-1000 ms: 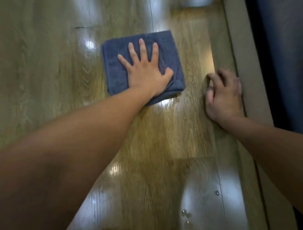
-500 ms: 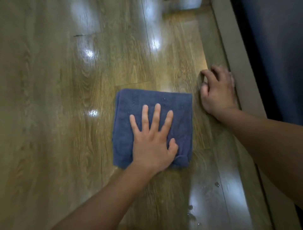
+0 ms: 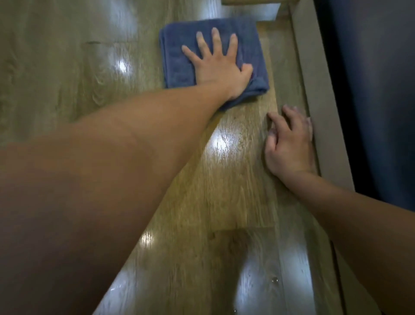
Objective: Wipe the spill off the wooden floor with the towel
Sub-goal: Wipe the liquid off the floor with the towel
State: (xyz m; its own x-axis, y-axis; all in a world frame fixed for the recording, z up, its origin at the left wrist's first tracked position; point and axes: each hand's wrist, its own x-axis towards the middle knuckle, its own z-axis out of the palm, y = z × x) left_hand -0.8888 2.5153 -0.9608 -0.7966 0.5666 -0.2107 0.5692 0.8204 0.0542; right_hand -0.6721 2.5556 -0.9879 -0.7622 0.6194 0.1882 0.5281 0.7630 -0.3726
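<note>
A folded dark blue towel (image 3: 177, 60) lies flat on the glossy wooden floor (image 3: 67, 74) at the far end of my reach. My left hand (image 3: 219, 65) presses down on it with fingers spread and straight, and my left arm stretches across the view from the lower left. My right hand (image 3: 289, 146) rests on the floor beside the wall trim with its fingers loosely curled, holding nothing. A few small water drops (image 3: 274, 280) sit on the boards near me at the lower right.
A grey-brown baseboard (image 3: 323, 112) runs along the right side, with dark blue fabric (image 3: 370, 90) beyond it. A wooden edge (image 3: 249, 2) shows at the top, just past the towel. Bright light reflections dot the floor.
My left hand has pushed the towel away from me along the boards, after pulling it near half a second ago. My right hand stays planted by the baseboard.
</note>
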